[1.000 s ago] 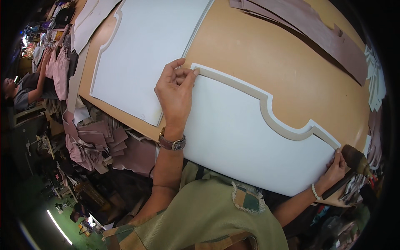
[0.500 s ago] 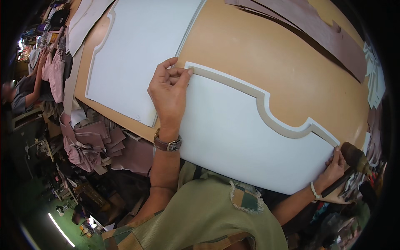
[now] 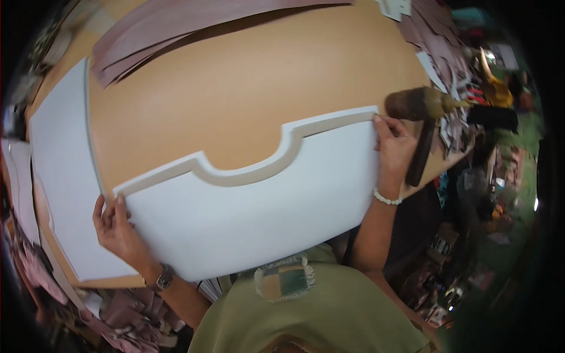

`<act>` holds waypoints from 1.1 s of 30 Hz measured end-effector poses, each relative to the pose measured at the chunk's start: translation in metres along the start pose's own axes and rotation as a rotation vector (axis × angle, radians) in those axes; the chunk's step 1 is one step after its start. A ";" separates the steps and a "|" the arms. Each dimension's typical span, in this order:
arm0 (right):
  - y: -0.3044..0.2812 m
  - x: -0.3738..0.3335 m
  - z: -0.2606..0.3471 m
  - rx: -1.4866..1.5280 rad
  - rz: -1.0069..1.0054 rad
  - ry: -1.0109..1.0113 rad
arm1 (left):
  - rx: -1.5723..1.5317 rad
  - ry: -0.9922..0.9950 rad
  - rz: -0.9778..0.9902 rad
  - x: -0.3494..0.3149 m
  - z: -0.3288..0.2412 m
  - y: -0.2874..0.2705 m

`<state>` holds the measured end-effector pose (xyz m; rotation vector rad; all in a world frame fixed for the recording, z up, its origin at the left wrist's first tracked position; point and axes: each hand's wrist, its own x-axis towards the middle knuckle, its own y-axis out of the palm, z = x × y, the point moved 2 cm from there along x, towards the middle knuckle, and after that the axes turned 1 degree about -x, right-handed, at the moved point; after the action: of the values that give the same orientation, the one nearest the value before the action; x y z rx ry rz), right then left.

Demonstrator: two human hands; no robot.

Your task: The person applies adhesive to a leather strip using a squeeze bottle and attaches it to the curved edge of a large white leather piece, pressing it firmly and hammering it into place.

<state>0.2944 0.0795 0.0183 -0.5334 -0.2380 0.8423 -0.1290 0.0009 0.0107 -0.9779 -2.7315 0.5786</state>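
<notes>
- View has swung vs. prev. frames; white panel (image 3: 253, 229) now lies approx. centered in view, on counter (image 3: 206, 88).
- Beige strip (image 3: 235, 181): no visible shift, still along panel's notched far edge.
- L hand (image 3: 120, 235): thumb at panel's L corner, fingers loosely curled; pinch unconfirmed.
- R hand (image 3: 395, 150): fingertips at panel's R corner; grip likewise unclear.
- Assessment: strip alignment apparently maintained.

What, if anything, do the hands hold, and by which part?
The left hand and right hand appear to hold the curved beige strip by opposite ends; whether also the white panel is unclear.
</notes>
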 end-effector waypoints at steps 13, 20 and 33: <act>-0.003 -0.005 0.003 0.040 -0.003 0.038 | 0.007 0.021 -0.002 0.000 0.003 -0.001; -0.004 -0.003 0.001 0.009 0.004 0.010 | -0.024 0.016 -0.003 0.002 0.008 -0.001; -0.004 -0.001 -0.001 -0.035 -0.011 -0.017 | -0.040 0.003 -0.009 -0.001 0.002 0.001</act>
<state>0.2966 0.0761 0.0197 -0.5573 -0.2713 0.8336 -0.1279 0.0005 0.0081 -0.9744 -2.7530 0.5230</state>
